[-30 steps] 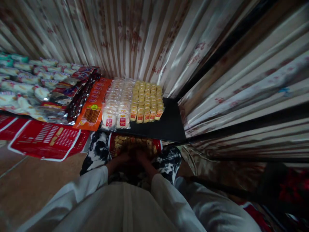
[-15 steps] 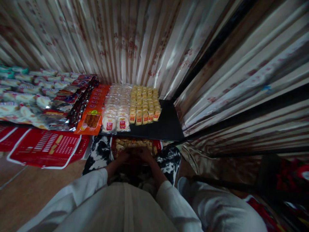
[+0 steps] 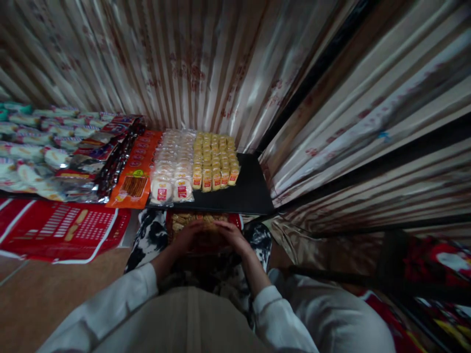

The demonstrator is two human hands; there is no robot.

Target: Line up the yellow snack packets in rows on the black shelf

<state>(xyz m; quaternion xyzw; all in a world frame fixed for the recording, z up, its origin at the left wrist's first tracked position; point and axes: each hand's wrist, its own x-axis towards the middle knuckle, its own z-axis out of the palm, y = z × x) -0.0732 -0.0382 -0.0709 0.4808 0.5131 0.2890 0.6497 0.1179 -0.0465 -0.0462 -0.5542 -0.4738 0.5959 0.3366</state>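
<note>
Between the patterned trouser legs sits a red-edged box or bag (image 3: 236, 220) filled with small golden-wrapped snack packets (image 3: 180, 221). My left hand (image 3: 188, 234) is over its left half, palm down, with its fingers in shadow and hard to make out. My right hand (image 3: 232, 234) reaches over the right half, fingers stretched toward the left hand. A yellowish patch shows between the two sets of fingertips; whether it is a packet being touched cannot be told. Below the hands the container is dark.
Ahead is a black shelf (image 3: 253, 189) with rows of yellow packets (image 3: 216, 162), clear-wrapped white round crackers (image 3: 172, 169), an orange bag (image 3: 134, 169) and dark shiny bags (image 3: 106, 157). A red printed sheet (image 3: 73, 228) hangs at left. A curtain (image 3: 184, 63) closes the back; another person's leg (image 3: 331, 304) is at right.
My hands have moved slightly apart, and the right hand has shifted right with its fingers showing more. The view has turned a little, so the shelf goods sit further left.
</note>
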